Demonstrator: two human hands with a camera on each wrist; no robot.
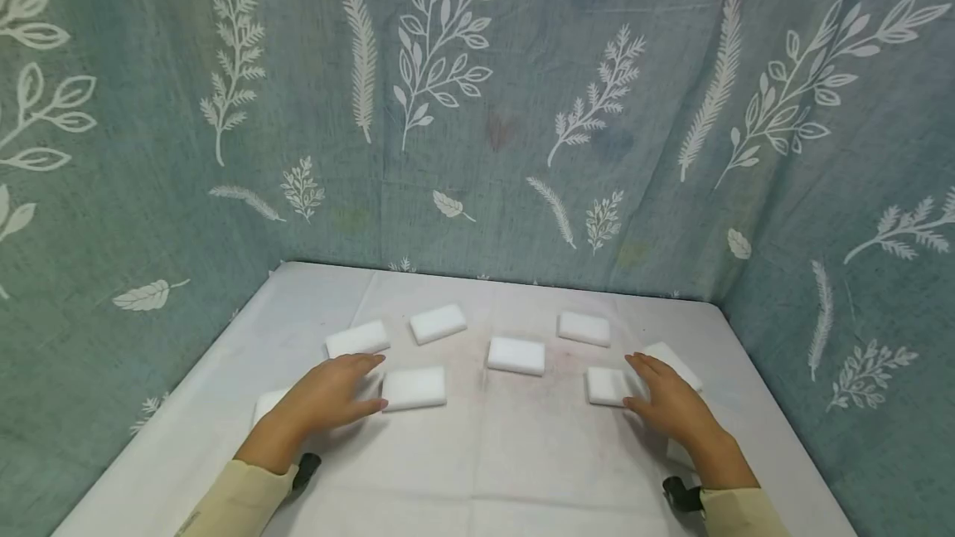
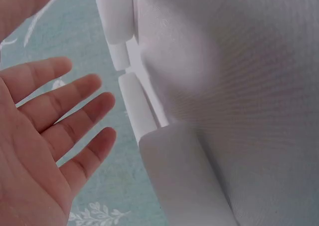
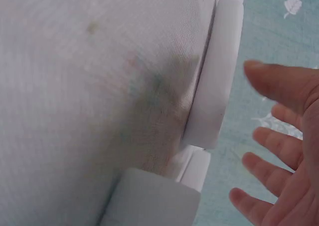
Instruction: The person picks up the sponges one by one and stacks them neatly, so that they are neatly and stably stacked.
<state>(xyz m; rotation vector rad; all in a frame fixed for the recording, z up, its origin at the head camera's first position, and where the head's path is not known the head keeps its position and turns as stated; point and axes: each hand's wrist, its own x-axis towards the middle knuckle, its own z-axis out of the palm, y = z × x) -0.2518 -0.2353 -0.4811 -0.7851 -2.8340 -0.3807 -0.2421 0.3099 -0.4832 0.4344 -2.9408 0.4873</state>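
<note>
Holding nothing, with fingers spread, in left hand [image 1: 326, 396] and right hand [image 1: 671, 402] alike. Hovering at left just beside a white block [image 1: 415, 388]; at right, close by a part-hidden block [image 1: 605, 386]. Seeing more white blocks [image 1: 516, 356] scattered across the white-clothed table [image 1: 537, 471], before a hanging blue-green leaf-print cloth [image 1: 492, 181].

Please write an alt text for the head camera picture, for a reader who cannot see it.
A person's left hand and right hand hover over a white table, near scattered white blocks; neither hand holds one. Behind and on both sides hangs a blue-green curtain printed with white leaves.
</note>
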